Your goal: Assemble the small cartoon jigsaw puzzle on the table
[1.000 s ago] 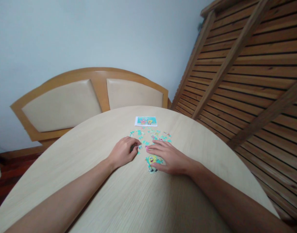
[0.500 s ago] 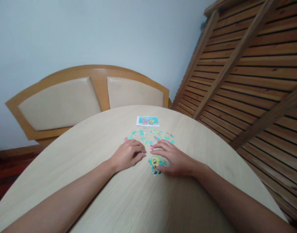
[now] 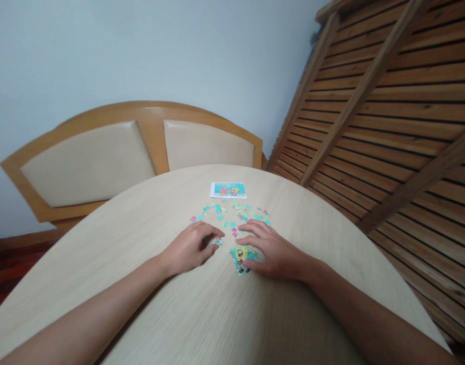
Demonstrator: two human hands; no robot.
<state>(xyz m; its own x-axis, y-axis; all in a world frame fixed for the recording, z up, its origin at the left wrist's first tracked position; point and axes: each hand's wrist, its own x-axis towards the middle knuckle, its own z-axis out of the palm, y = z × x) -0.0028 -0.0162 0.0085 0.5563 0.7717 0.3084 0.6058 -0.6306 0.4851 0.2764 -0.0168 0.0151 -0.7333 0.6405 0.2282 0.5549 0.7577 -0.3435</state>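
A joined patch of jigsaw puzzle (image 3: 240,252) showing a yellow cartoon sponge lies flat on the table. My right hand (image 3: 274,251) rests at its right side, fingers spread, with the thumb on the patch's edge. A pink puzzle piece (image 3: 234,232) sits just above the patch, close to the right fingertips. My left hand (image 3: 192,246) is curved to the left of the patch, with a gap between thumb and fingers. Small teal-and-pink puzzle pieces (image 3: 219,242) lie by that gap, partly hidden by the hand. Beyond both hands, several loose puzzle pieces (image 3: 218,208) are scattered.
A picture card (image 3: 228,190) with the cartoon scene lies past the loose pieces on the round wooden table (image 3: 171,314). Behind the table stands a cream-padded wooden chair back or headboard (image 3: 149,137). A slatted wooden panel (image 3: 369,116) leans in from the right.
My left hand has shifted slightly left and its thumb and fingers have parted more, uncovering the small pieces there. The right hand stays at the patch. The view has turned slightly.
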